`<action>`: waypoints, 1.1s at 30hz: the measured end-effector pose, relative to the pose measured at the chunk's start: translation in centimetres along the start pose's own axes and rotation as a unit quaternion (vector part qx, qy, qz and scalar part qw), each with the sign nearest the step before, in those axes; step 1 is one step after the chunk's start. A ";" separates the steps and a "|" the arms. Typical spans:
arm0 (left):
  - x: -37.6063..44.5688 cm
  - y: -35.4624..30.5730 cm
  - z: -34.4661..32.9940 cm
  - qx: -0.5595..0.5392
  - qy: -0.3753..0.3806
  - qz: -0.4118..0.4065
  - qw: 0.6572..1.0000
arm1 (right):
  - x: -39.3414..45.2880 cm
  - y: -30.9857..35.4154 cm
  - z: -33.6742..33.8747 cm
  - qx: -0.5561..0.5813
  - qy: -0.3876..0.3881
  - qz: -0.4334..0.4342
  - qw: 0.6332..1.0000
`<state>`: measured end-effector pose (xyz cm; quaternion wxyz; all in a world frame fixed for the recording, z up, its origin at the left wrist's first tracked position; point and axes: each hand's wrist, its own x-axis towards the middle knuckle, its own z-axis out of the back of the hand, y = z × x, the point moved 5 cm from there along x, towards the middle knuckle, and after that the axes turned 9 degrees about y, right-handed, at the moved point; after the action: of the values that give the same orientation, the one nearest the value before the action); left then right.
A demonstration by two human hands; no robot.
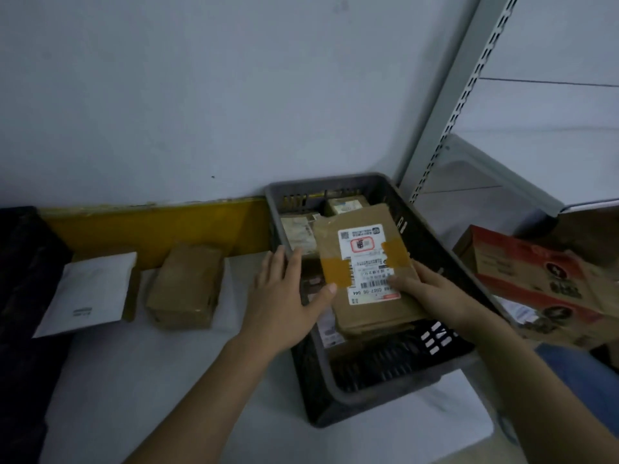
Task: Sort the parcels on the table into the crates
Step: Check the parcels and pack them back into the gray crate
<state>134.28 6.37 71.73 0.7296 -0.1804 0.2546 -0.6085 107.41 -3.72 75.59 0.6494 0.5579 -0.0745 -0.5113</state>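
Right now the flat brown cardboard parcel with a white shipping label and amber tape strips (365, 269) sits tilted over the dark grey slotted plastic crate (378, 393), its long axis running away from the person toward the wall. It lies directly under the right hand (432, 293), whose fingers (402, 283) curl onto its near right corner, thumb side on the label. The left hand (284, 296) rests flat on the crate's left rim, fingers straight, thumb tip touching the parcel's left edge. Other cardboard parcels lie beneath. Well to the left on the pale worktop (167, 380) wait a squat taped brown box (184, 286) and a smooth white plastic mailer (88, 293)
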 end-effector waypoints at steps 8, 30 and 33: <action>0.4 -1.5 -4.7 0.068 0.001 0.105 0.992 | 7.5 -4.4 -2.2 -0.050 0.181 -0.027 0.982; 0.1 -1.8 -6.0 0.132 -0.019 0.143 0.981 | 10.7 -5.5 -5.3 -0.308 0.191 0.073 0.929; 0.2 -1.8 -6.0 0.143 -0.021 0.142 0.979 | 11.1 -5.7 -5.6 -0.475 0.146 0.085 0.864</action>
<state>129.33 6.12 67.86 0.8319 -0.0493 0.1723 -0.5252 113.08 -7.56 63.70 0.8803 0.2418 0.2254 -0.3403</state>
